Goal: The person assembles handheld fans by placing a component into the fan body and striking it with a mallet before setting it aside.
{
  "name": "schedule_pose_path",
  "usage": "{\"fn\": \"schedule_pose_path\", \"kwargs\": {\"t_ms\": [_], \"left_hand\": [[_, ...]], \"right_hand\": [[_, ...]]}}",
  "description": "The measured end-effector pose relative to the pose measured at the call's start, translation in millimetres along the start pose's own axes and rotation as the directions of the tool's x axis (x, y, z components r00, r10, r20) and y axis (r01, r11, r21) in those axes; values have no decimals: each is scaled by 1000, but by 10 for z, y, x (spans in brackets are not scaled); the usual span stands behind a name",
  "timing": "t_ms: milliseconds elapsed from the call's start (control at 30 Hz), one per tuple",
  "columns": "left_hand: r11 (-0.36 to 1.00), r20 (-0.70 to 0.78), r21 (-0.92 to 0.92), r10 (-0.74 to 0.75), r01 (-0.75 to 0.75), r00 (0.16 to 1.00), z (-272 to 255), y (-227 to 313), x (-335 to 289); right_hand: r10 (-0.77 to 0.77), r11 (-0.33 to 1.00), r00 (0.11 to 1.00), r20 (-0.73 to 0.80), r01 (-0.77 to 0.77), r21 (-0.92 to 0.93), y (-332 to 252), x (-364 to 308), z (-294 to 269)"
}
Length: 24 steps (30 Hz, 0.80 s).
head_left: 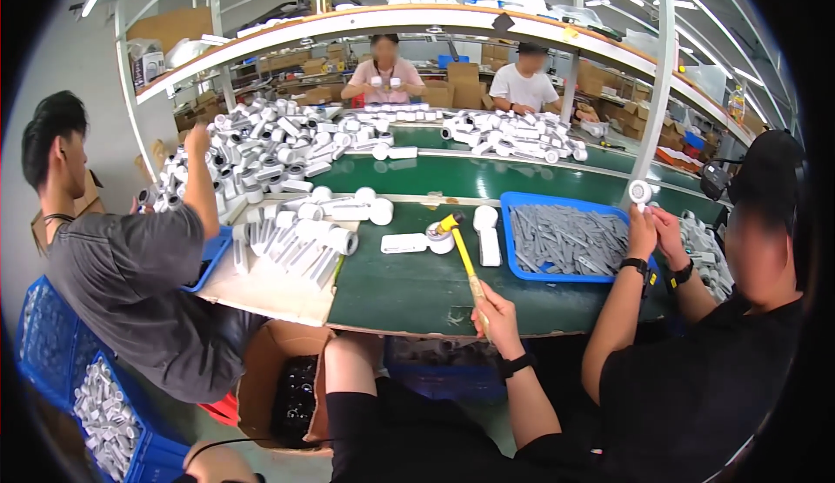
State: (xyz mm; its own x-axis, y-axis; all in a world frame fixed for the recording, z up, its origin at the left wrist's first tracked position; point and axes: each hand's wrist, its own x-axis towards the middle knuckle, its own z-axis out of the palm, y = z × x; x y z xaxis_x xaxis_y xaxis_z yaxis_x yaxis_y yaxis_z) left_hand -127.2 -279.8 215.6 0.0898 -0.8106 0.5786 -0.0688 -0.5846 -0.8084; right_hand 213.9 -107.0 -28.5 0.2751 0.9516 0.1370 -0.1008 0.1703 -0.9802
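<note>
My right hand (497, 316) is closed round the yellow handle of a hammer (467, 261), in front of me at the table's near edge. The hammer's yellow and black head lies over the round end of a white handheld fan housing (404, 243), partly hiding it; whether they touch I cannot tell. This housing lies flat, its handle toward the left. Just right of the hammer lies a second white housing (490, 246), its round end away from me. No part of my left hand shows.
A blue tray (557, 277) of grey strips stands right of the hammer. White housings (300, 235) crowd a cardboard sheet (261, 289) at left, with a bigger heap behind. People work at both sides and across the green table (391, 296). A shelf (417, 21) spans overhead.
</note>
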Motion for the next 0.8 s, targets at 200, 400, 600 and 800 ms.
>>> {"fn": "schedule_pose_path", "kwargs": {"t_ms": [200,400,600,800], "left_hand": [[890,732,5,-314,456,605,400,-221,-958],[232,587,402,-808,886,-55,1172,-504,-2959],[135,407,562,-904,816,-131,1572,-487,-4077],[86,551,292,-829,953,-94,2464,-254,-3775]], "right_hand": [[12,1000,999,-31,-12,12,-1,-35,-44],[-67,996,998,-17,68,53,-36,-73,-19],[-69,996,998,-13,69,59,-35,-92,57],[-135,985,987,-82,143,99,8,-147,2]]}}
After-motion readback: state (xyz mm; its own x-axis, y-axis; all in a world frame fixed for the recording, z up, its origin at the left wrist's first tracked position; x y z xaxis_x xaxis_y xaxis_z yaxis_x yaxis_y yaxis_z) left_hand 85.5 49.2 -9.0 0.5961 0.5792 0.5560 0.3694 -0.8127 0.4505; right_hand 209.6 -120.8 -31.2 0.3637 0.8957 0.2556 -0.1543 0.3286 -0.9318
